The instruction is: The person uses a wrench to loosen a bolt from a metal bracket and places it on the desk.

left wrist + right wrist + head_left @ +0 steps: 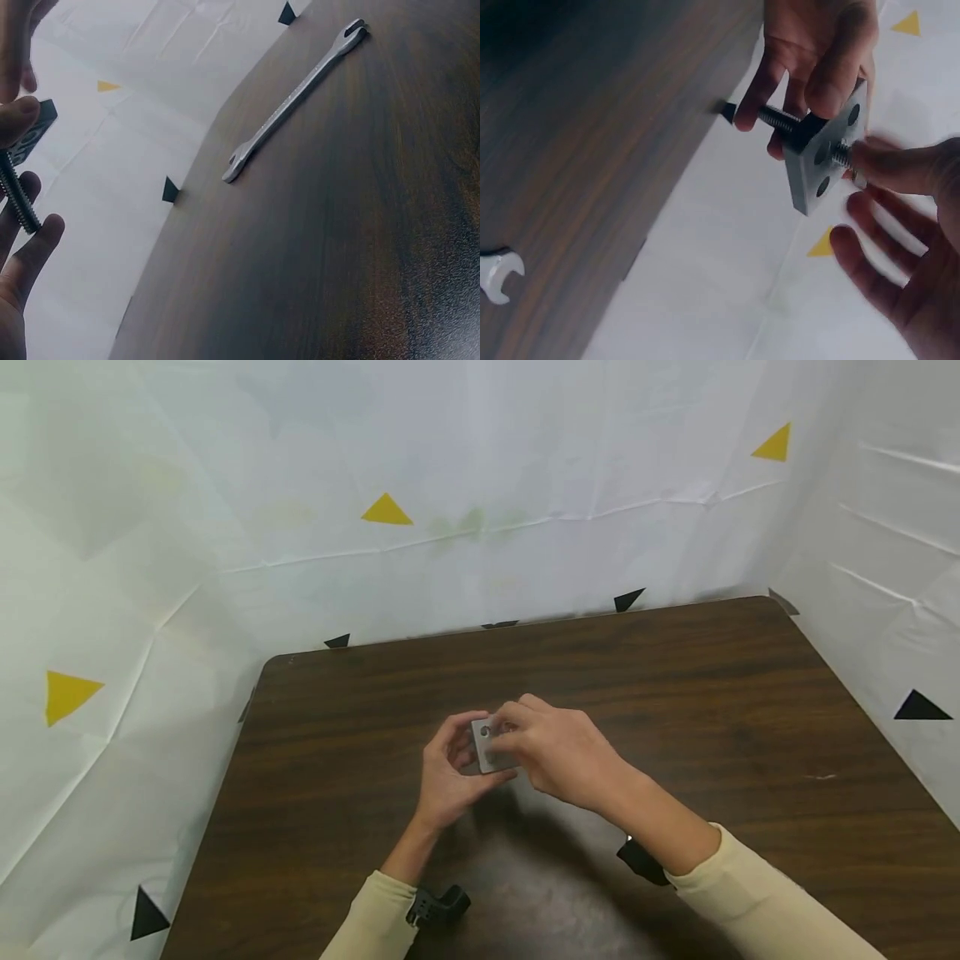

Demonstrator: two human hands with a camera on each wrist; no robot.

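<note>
Both hands meet above the middle of the dark wooden table [735, 710]. My left hand [465, 753] grips a small grey metal plate [489, 752] with round holes, thumb on its face. A threaded bolt [780, 118] passes through one hole of the plate [829, 161], and the left fingers [814, 52] curl round both. My right hand [512, 733] pinches the bolt's end where it comes out of the plate; its other fingers [877, 274] are spread below. The left wrist view shows the bolt [19, 196] against the left fingers [30, 247].
A flat open-ended wrench [292, 105] lies on the table away from the hands; one of its ends [495, 274] shows in the right wrist view. White sheeting with yellow and black triangles [386, 510] walls the table on three sides.
</note>
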